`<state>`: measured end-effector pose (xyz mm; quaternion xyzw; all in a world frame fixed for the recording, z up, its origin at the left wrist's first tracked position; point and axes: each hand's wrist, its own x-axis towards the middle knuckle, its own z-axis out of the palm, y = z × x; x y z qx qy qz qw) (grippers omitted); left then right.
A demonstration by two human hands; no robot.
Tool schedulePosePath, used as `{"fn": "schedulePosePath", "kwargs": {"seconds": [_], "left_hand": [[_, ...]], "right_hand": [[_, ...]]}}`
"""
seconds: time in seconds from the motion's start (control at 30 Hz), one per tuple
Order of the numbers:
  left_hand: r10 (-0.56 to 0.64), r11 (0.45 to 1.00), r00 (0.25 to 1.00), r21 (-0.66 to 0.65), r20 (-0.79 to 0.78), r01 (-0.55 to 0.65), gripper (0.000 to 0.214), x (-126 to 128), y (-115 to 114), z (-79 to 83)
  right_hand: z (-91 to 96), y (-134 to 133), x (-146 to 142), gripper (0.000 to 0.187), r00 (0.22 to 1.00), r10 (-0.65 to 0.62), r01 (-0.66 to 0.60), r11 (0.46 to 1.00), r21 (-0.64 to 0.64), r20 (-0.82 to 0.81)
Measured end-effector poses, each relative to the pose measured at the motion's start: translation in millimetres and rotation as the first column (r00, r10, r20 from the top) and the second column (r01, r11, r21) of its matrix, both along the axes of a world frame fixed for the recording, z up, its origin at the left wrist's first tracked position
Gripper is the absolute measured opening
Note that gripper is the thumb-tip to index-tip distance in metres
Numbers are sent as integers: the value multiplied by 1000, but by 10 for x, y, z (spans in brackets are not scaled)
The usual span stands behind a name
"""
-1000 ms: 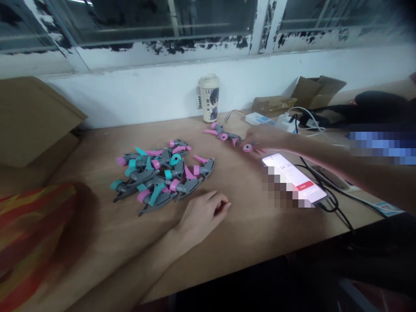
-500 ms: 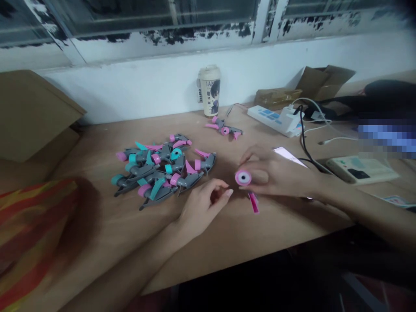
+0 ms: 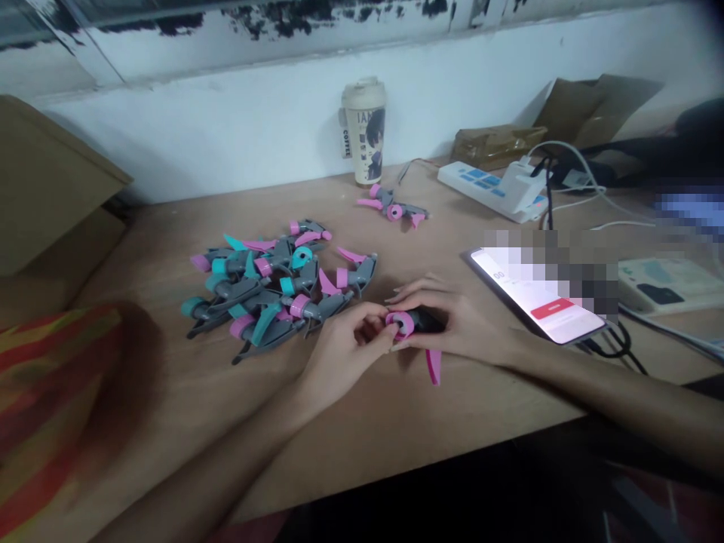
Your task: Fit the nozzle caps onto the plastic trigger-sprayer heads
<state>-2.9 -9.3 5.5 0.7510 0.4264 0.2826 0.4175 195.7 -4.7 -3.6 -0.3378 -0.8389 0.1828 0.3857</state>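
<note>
My right hand [image 3: 452, 320] is wrapped round a grey trigger spray head [image 3: 406, 324] just above the table, its pink collar turned to the left. A pink trigger [image 3: 433, 366] hangs down below the fingers. With thumb and fingers closed, my left hand [image 3: 354, 339] pinches at the collar's open end; whether a small part sits between the fingertips is hidden. Left of the hands lies a pile of spray heads [image 3: 257, 302], grey with pink or teal collars and triggers. Two more pink-and-grey spray heads [image 3: 394, 211] lie farther back.
A coffee cup [image 3: 365, 136] stands against the wall. Toward the right are a lit phone [image 3: 526, 290], a white power strip [image 3: 480, 188] with cables, and a brown packet [image 3: 492, 145]. Cardboard [image 3: 56, 188] and a red-and-yellow striped item [image 3: 50, 407] occupy the left side.
My left hand has moved right and closed on the collar, where it was apart before. My right hand has turned the spray head leftward. More of the phone shows, and the view has shifted.
</note>
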Motion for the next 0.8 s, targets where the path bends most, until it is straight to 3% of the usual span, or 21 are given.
{"fn": "schedulePosePath", "kwargs": {"seconds": [0.33,0.53,0.8], "left_hand": [[-22,999,1000,-29,-13,22,22,-13,24,23],[-52,997,998,-59,-35,50,17,-15,56,25],[-3,997,990,75,-144,14,13,36,16,28]], "right_hand": [[-53,-68,-33,34,997,-23,18,996,-86,-67],[-42,-111,-54,33,1000,-26,26,999,27,-4],[-43,-99,-51,27,993,-105,102,993,60,49]]}}
